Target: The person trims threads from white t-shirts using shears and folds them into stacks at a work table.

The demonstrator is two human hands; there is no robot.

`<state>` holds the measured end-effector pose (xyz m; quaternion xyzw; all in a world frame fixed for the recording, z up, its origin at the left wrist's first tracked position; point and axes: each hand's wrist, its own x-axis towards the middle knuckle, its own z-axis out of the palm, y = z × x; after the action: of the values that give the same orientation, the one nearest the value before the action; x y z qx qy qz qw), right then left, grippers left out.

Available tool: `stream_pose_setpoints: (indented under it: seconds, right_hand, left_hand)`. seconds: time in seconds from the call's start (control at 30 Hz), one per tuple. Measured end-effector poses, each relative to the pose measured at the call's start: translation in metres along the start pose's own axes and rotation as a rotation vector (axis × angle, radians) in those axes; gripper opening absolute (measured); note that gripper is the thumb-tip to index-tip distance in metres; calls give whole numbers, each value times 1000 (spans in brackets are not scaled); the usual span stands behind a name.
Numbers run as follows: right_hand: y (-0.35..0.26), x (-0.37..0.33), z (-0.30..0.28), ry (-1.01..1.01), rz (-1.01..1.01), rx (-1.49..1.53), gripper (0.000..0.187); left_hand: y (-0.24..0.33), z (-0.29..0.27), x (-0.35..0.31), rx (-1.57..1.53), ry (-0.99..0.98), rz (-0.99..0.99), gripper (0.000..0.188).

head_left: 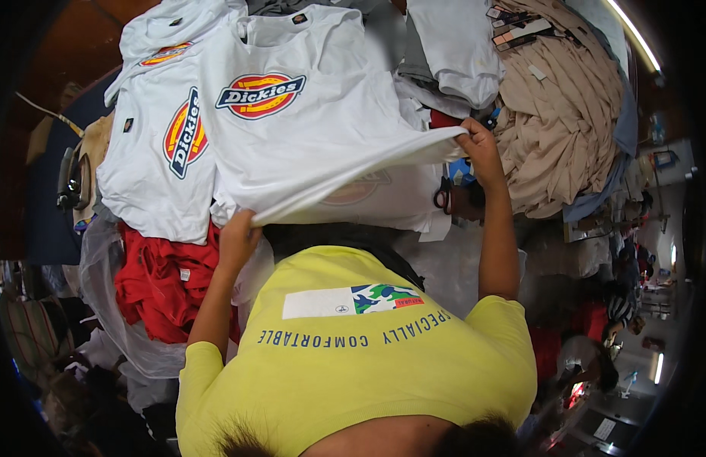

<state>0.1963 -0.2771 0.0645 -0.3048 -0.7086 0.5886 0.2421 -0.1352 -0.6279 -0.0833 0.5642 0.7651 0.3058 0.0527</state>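
Note:
A white sleeveless top (315,141) with a red, yellow and blue chest print lies spread before me, its neck at the far end. At its near left corner, my left hand (239,238) is closed on the hem. My right hand (482,151) pinches the other end of the hem, raised higher and farther to the right, so the edge runs taut on a slant. Under the lifted cloth lies another white garment (398,194) whose print is partly covered. Two more printed white tops (151,179) lie overlapping on the left.
A large heap of beige garments (558,114) stands at the right, with tags (520,32) on it. Scissors (443,195) lie near my right forearm. Red garments (166,282) fill a clear plastic bag (101,305) at the left. An iron (73,179) stands at the far left.

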Motion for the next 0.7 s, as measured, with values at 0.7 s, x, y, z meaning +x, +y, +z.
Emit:
stream_pose_setpoints:
  seconds: [0.7]
  right_hand:
    - [-288,25,-47,614,-911,-888,28]
  left_hand:
    - [70,-390,202,449,658,96,30]
